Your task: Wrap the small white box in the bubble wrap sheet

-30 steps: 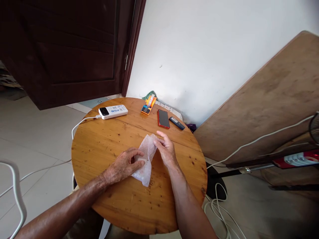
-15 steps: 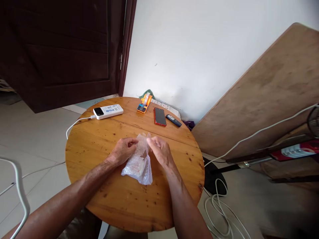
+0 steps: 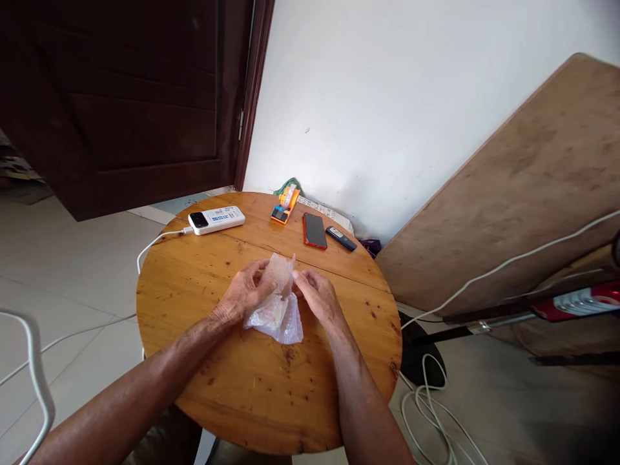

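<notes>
Head view, bag: a clear plastic bag sits at the middle of the round wooden table, its lower part resting on the wood and its top edge lifted between both hands.
Head view, bag contents: something pale with a faint orange tint shows through the film low in the bag; what it is cannot be told.
Head view, left hand: the left hand pinches the upper left edge of the bag, fingers curled narrow on the film.
Head view, right hand: the right hand pinches the upper right edge, thumb and fingers closed on the plastic, just across from the left.
Head view, far side of table: a white power bank with a white cable running off the left rim; an orange and blue small object near the wall; a red-cased phone lying face up; a dark small device just beside the phone.
Head view, surroundings: a dark wooden door at the left, a white wall behind, a wooden board leaning at the right, coiled white cables on the tiled floor.
Change from half a second ago: the bag's top stands more upright and bunched, its body drawn in shorter; both hands remain on the top edge.
Change from a second ago: the bag then lay flatter and longer, with the left hand pressing down on it.
</notes>
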`<state>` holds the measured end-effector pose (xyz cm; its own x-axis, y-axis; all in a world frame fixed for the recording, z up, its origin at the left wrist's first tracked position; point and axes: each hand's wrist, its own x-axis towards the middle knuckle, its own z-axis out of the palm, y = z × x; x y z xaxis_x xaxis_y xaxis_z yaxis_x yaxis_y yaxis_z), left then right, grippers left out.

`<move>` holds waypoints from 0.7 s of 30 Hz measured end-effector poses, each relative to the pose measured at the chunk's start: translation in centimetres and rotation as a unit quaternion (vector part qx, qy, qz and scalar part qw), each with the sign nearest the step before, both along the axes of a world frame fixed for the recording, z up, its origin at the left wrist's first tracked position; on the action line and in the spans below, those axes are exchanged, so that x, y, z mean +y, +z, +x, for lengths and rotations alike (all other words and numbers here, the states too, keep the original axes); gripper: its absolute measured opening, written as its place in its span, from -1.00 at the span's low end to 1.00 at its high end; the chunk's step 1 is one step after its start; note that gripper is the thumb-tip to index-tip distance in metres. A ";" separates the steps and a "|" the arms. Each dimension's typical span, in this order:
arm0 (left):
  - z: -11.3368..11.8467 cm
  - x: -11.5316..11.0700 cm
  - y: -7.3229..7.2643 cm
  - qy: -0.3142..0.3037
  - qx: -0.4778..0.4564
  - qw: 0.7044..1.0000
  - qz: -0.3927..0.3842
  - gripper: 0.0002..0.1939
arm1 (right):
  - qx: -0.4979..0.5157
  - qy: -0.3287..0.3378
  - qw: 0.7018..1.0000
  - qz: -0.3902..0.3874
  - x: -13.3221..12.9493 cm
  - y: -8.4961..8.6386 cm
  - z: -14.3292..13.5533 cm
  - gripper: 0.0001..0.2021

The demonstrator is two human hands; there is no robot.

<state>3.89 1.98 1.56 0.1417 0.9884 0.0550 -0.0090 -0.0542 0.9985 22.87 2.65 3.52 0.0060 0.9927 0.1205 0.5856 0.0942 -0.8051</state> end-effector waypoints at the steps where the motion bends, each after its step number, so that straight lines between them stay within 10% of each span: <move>1: -0.1 0.0 0.2 -0.014 0.005 1.000 -0.008 -0.32 | -0.005 0.007 1.000 -0.005 -0.1 0.1 -0.2 -0.64; 11: -0.3 -0.5 0.3 0.020 0.172 0.981 0.084 -0.32 | -0.037 -0.012 0.999 -0.017 -0.3 0.1 -0.3 -0.82; 18: -0.8 0.3 -0.1 0.053 0.222 0.970 0.083 -0.91 | -0.005 -0.050 0.998 0.042 0.3 -0.4 0.4 -0.78; 21: -1.2 0.6 0.1 0.086 0.181 0.979 0.033 -0.87 | -0.026 -0.064 0.997 0.040 0.5 -0.4 0.8 -0.79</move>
<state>2.68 2.57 1.68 -0.0037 0.9954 0.0955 0.3606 -0.0877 0.9286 23.66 3.11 3.17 0.1232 0.9714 0.2028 0.6378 0.0791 -0.7661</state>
